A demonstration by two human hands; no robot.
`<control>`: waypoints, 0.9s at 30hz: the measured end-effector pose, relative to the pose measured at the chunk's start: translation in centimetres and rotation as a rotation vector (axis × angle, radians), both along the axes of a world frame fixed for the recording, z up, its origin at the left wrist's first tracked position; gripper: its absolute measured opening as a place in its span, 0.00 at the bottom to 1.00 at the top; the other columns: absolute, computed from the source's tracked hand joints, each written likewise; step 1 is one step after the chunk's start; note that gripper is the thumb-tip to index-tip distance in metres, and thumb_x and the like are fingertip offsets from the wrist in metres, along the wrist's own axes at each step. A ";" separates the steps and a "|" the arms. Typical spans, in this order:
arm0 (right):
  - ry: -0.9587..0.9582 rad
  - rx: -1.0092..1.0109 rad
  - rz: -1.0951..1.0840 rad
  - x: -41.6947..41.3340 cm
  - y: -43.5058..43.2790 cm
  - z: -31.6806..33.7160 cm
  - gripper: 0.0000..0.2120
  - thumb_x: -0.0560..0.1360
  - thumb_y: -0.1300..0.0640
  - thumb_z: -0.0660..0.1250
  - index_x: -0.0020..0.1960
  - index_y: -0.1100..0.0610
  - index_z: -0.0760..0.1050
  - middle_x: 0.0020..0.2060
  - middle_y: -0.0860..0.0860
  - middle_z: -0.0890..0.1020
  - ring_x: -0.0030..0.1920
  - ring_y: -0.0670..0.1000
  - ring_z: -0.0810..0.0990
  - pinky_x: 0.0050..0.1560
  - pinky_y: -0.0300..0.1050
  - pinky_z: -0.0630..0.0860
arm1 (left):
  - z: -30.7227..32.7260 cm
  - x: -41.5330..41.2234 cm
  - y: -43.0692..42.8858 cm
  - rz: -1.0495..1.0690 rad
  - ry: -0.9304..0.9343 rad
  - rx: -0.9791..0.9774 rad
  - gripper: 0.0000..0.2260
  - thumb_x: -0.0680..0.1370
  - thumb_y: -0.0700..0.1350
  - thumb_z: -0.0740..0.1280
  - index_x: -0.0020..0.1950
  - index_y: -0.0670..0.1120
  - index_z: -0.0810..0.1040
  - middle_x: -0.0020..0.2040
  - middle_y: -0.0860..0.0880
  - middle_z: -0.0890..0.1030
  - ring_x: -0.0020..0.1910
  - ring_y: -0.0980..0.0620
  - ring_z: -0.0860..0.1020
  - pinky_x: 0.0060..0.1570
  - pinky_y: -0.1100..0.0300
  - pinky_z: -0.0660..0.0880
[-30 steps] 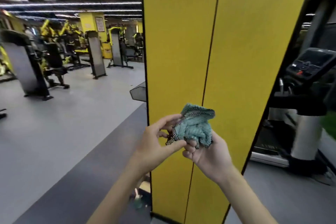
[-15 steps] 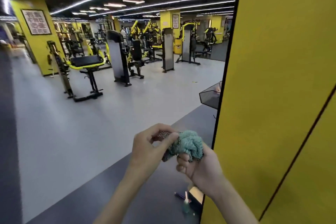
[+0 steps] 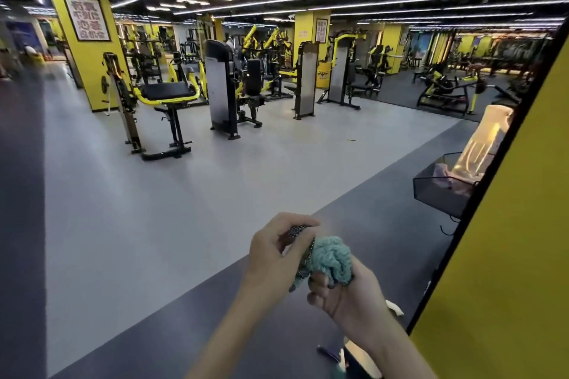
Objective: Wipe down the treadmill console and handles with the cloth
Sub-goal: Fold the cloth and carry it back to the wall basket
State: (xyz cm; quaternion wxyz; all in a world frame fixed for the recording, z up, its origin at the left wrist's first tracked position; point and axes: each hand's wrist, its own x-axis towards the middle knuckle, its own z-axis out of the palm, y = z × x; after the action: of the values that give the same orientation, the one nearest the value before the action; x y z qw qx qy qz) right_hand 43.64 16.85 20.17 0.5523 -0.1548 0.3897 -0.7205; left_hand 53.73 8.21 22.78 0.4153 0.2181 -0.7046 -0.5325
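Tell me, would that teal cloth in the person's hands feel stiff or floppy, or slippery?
Probably floppy: the cloth bunches into soft folds between the left hand and right hand. Likely light, since a mere pinch holds its checkered edge. Its fuzzy pile suggests it would grip rather than slip.

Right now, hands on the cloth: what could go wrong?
1. The cloth is wadded between the left hand and right hand; a loose end hangs and could slip.
2. No treadmill is in view, so wiping may be delayed.
3. The wire basket juts from the yellow pillar close by: a possible snag.
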 end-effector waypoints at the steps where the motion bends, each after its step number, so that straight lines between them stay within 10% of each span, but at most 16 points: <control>1: 0.012 0.006 0.003 -0.3 -0.8 0.0 0.18 0.74 0.50 0.56 0.35 0.58 0.78 0.27 0.54 0.68 0.26 0.50 0.65 0.31 0.43 0.65 | 0.0 -0.4 -0.9 -0.007 0.007 0.027 0.10 0.78 0.39 0.69 0.48 0.56 0.83 0.39 0.56 0.82 0.39 0.57 0.79 0.41 0.66 0.74; 27: 0.156 -0.148 -0.398 -29.4 -19.6 -13.7 0.23 0.82 0.47 0.51 0.46 0.62 0.79 0.33 0.56 0.75 0.30 0.50 0.70 0.31 0.41 0.73 | -11.4 -34.3 -23.1 -0.692 0.152 -0.139 0.05 0.75 0.36 0.71 0.43 0.46 0.82 0.36 0.53 0.83 0.38 0.57 0.79 0.42 0.67 0.77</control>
State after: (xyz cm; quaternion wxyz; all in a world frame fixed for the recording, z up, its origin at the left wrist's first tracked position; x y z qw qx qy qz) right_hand 14.21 -2.74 6.43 0.3545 -0.1704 0.4002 -0.8278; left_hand 19.46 -14.86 11.38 0.2757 -0.1024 -0.7383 -0.6070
